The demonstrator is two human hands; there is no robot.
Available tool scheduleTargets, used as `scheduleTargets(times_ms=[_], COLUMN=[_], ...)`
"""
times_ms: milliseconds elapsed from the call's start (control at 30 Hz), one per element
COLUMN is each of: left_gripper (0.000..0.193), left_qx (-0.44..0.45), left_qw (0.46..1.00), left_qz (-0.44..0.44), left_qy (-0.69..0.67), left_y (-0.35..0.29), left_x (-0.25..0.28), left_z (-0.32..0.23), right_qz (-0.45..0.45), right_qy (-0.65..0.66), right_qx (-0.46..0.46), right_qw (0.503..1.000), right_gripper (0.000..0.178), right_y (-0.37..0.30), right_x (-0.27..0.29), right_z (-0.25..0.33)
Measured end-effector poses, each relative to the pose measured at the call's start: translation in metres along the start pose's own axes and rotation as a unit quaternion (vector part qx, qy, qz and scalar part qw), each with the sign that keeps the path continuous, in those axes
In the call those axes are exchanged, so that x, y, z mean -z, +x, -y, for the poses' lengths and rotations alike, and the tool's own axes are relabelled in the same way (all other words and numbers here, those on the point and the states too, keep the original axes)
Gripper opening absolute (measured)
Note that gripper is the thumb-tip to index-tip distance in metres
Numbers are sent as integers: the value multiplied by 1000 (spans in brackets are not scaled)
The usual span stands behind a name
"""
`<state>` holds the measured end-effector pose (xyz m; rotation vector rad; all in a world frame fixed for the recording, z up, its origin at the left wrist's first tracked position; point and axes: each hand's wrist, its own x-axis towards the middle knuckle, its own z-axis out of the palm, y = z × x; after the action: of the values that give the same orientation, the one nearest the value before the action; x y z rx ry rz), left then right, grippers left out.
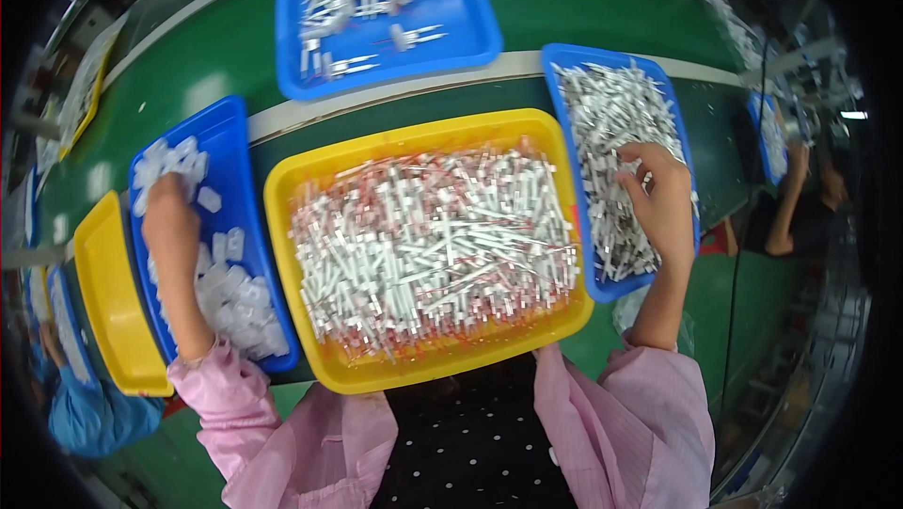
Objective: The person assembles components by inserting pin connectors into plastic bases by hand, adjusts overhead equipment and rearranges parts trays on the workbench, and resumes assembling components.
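Note:
My left hand (172, 217) reaches into the blue tray (226, 133) on the left. Its fingers are drawn together among translucent white plastic pieces (193, 163), and the fingertips are slightly blurred. Over the right-hand blue tray (689, 147), my right hand (663, 191) curls thumb and forefinger toward each other above a heap of small white and silvery parts (616, 114). Whatever either hand pinches is too small or hidden to name. Between them sits a yellow tray (423, 382) filled with slim white parts with red wires (442, 236).
Ahead, a blue tray (423, 53) holds more white parts on the green surface (527, 1). A yellow tray (118, 321) stands at far left. A person in a blue sleeve (99, 410) is at left; another person's arm (790, 203) shows at right.

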<state>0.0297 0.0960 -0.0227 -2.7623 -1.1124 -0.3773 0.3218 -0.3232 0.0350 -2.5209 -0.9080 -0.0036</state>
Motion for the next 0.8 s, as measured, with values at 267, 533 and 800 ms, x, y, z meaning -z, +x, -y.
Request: scheduleTargets(times_ms=[267, 533, 800], left_gripper=[24, 33, 39], left_qx=[156, 18, 7], left_qw=[705, 572, 333], left_qz=[1, 118, 270], left_qy=[-692, -811, -903], left_y=[-7, -27, -35], left_x=[72, 82, 64], left_z=[-57, -128, -158], right_qz=[1, 31, -178], right_qy=[-32, -133, 142], right_qx=[27, -62, -95], right_qw=[999, 989, 969], right_gripper=[6, 12, 9], right_y=[6, 12, 14], right_x=[-22, -40, -29], right_z=[2, -2, -14])
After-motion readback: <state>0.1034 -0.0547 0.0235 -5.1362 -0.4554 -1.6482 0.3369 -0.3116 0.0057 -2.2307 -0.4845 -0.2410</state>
